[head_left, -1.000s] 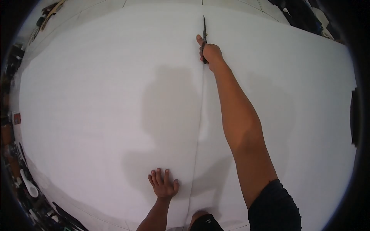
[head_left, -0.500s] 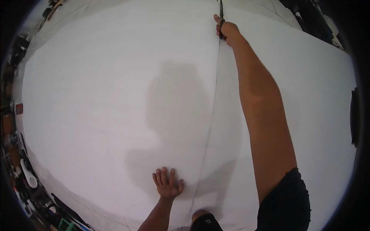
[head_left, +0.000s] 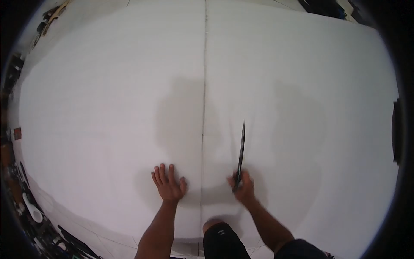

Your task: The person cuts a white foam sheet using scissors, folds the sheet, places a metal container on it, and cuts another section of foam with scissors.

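Observation:
A large white sheet (head_left: pixel 108 108) lies spread under both hands, with a thin dark line (head_left: pixel 203 112) running lengthwise through it, from near my knee to the top of view. My left hand (head_left: pixel 168 184) rests flat on the sheet left of this line, fingers spread. To the right of the line, my right hand (head_left: pixel 244 186) is closed round the handle of dark scissors (head_left: pixel 242 149). Their long blades look closed and point away from me. The fingers partly hide the handle, and the hand is slightly blurred.
My knee in black shorts (head_left: pixel 222 239) is at the lower middle, by the sheet's near edge. Various items lie along the left, among them a white spoon-shaped object (head_left: pixel 33 210) and a small red item (head_left: pixel 17 133). Dark objects (head_left: pixel 325 8) stand at the upper right.
My right hand has come back from the far end of the sheet towards me with the scissors. The line now reaches the top of view. The view has shifted; my left hand stays flat.

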Demonstrator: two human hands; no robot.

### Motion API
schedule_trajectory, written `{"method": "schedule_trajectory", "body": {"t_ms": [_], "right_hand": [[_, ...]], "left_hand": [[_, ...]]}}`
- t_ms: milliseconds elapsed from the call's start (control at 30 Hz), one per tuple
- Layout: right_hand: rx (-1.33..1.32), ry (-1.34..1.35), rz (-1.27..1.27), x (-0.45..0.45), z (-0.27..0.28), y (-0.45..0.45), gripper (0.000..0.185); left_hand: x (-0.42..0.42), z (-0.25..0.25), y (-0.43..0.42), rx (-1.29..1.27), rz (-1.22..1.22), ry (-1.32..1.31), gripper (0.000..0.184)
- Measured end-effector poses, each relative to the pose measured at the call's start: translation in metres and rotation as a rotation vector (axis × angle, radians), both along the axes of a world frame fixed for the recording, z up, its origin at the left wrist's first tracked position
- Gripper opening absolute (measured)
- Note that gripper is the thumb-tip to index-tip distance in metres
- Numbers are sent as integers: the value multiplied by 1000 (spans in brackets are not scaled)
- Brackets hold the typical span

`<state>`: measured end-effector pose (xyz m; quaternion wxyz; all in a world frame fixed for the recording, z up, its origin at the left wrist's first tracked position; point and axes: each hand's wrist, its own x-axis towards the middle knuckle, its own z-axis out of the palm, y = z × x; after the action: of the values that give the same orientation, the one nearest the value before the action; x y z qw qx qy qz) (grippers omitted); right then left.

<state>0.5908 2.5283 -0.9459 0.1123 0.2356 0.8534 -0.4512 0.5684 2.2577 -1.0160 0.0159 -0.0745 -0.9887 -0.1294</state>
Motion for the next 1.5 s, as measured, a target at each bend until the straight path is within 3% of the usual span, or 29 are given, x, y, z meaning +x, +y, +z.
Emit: {"method": "schedule_trajectory", "body": {"t_ms": [133,200,267,333,367,400,467,567,667,733,833,967,1167,1267,1500], "right_hand": [[90,-372,58,194,41,14,43],[78,-434,32,278,60,25,41],[128,-600,90,350,81,34,44],[138,-684,152,428,97,49,44],[89,-663,134,463,103,55,53],[97,-614,110,504,105,56,46],[118,-540,106,557,95,52,43],[220,-476,164,619,79,30,40],[365,-422,245,655,37,16,32],[429,-407,264,657,25,-5,23],[471,-340,352,633,-10,-12,27],[502,-240,518,556,-13,-45,28],[532,-110,627,471,-25,-68,30],[534,-62,660,439,-30,-76,31],[570,-8,678,389,-44,-80,33]], "left_hand": [[5,5,5,-36,-24,-78,62],[0,12,0,-67,-8,-90,63],[-3,25,-3,60,-19,-201,65],[-4,45,4,29,-4,-124,62],[0,57,7,4,38,-88,59],[9,70,10,4,29,-52,59],[31,92,9,294,62,-279,50],[104,133,-5,465,-171,-85,35],[193,171,-28,406,-320,-151,32],[246,186,-64,263,-338,-159,31],[291,198,-126,217,-157,-55,28],[343,236,-224,37,92,-22,36],[419,248,-229,258,240,123,48],[429,289,-203,140,273,84,49],[465,300,-202,95,330,56,47]]}}
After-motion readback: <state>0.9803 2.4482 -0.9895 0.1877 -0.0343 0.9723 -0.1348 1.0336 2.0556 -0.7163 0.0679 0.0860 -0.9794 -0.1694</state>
